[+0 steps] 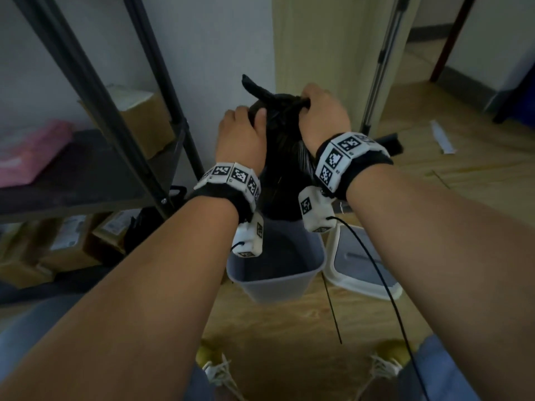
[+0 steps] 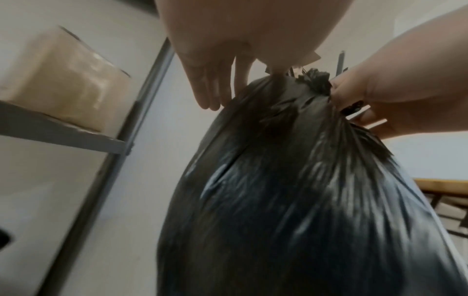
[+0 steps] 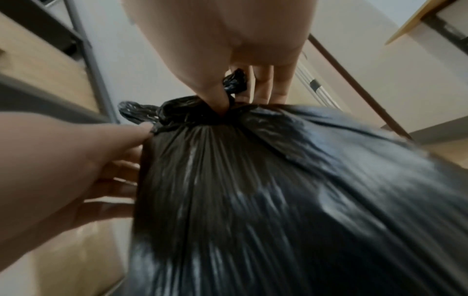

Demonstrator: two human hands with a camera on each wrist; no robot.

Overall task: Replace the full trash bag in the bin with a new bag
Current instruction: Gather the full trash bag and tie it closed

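A full black trash bag (image 1: 285, 172) hangs tied above the grey bin (image 1: 315, 267), its bottom just over the bin's opening. My right hand (image 1: 307, 107) pinches the knotted top of the bag (image 3: 228, 200) between thumb and fingers. In the right wrist view, that hand (image 3: 238, 100) has a twisted tail of plastic poking up between its fingers. My left hand (image 1: 246, 118) lies on the bag's left shoulder. Its thumb touches the plastic by the knot. Its fingers (image 2: 210, 90) stay straight alongside the bag (image 2: 291, 190). The bin's inside looks bare and dark.
The bin's white and grey lid (image 1: 362, 264) lies on the wooden floor to the right of the bin. A dark metal shelf rack (image 1: 115, 131) with cardboard boxes (image 1: 147, 123) stands close on the left. A pale wooden panel (image 1: 324, 47) and a pole stand behind the bag.
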